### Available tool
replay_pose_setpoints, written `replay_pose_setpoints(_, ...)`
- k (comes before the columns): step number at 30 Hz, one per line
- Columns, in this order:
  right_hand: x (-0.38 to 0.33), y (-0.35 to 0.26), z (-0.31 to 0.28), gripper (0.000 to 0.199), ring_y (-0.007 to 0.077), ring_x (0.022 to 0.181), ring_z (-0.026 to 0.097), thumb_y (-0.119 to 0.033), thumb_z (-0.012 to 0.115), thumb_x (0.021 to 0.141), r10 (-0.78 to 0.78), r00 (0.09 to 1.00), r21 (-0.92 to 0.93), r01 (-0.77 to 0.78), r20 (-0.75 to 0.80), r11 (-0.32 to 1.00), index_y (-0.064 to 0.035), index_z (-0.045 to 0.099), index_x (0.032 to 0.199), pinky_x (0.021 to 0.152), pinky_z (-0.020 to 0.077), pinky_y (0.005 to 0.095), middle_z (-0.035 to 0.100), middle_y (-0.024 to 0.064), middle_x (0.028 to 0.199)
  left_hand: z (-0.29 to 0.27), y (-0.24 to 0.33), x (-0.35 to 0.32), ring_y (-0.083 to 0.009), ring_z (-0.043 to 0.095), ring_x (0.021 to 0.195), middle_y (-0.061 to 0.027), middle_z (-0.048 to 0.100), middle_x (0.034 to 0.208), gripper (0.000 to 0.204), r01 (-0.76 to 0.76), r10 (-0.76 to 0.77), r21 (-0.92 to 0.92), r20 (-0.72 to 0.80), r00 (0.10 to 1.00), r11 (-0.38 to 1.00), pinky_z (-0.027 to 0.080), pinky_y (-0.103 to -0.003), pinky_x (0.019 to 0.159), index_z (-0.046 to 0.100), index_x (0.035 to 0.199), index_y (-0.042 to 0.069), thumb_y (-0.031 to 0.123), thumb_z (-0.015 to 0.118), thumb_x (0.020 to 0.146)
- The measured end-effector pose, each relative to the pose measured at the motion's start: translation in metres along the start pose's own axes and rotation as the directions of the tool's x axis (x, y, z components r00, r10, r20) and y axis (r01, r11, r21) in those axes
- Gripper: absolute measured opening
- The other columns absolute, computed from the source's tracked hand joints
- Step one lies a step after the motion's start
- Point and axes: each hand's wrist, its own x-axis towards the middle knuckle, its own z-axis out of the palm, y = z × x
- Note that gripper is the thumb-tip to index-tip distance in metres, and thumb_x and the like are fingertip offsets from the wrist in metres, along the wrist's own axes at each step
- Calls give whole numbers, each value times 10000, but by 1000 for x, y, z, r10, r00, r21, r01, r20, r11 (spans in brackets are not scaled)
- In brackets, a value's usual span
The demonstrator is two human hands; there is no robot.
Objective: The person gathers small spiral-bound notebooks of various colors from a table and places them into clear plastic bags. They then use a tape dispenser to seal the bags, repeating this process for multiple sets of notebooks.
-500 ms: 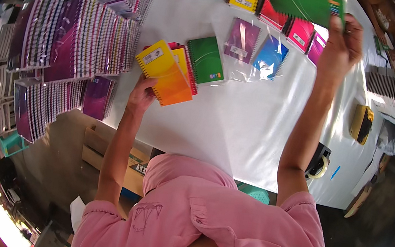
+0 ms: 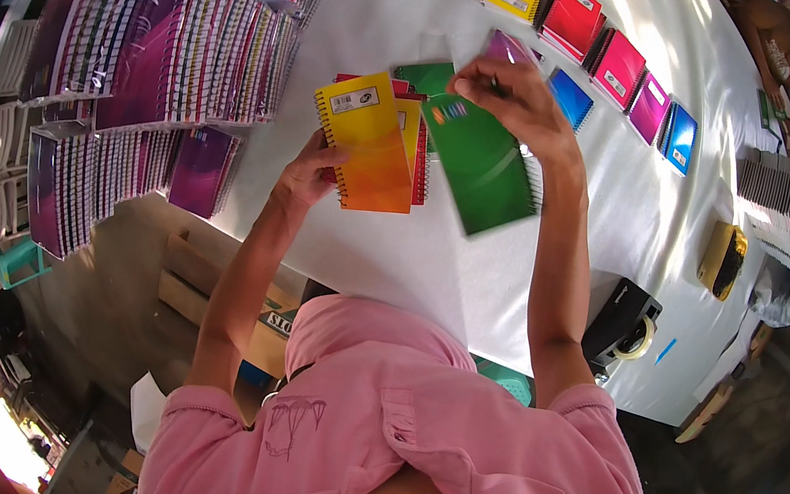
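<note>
Green spiral notebook [image 2: 479,163] hangs tilted above the white table [image 2: 394,257], pinched at its top edge by the right hand [image 2: 517,97]. Left hand [image 2: 309,174], fingers closed, clamps a fanned stack fronted by the yellow-orange notebook [image 2: 370,140] (red and green covers behind). Best to line up spines before sliding the green one in, gripping the stack firmly.

At twelve to two o'clock we count seven spiral notebooks in a row [image 2: 620,68] on the table: one green, one orange, two red, one magenta and two blue. At three o'clock, one tape dispenser [image 2: 622,319].
</note>
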Motion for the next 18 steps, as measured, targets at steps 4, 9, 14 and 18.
replay_pose_setpoints(4,-29,50,37,351,125,700,623,-295,676,846,117,991,-5,-117,66,993,27,650,981,638,482,282,661,127,734,-6,-4,-1,-245,561,1123,-117,545,1228,697,-11,10,-37,-16,1000,999,471,-368,939,374,1335,19,106,673,711)
replay_pose_setpoints(9,-55,43,80,418,131,653,633,-271,676,861,302,951,399,-302,64,866,101,594,1033,573,484,269,685,151,777,-1,-11,1,-254,538,1161,-113,528,1269,732,33,-31,-83,25,999,996,448,-383,968,349,1362,32,79,665,704)
replay_pose_setpoints(14,-66,71,84,313,128,634,628,-220,668,867,180,979,349,-135,-99,927,76,630,962,564,489,261,687,134,766,-1,-11,-1,-265,530,1171,-114,522,1281,730,117,-110,-53,121,987,992,434,-390,983,352,1365,34,66,663,706)
replay_pose_setpoints(18,-63,90,85,296,145,628,633,-211,690,844,291,952,252,-260,-95,932,55,636,965,576,491,270,683,127,750,-4,-20,-2,-246,525,1178,-101,525,1281,691,207,-212,89,48,976,974,428,-376,986,366,1364,47,9,616,721)
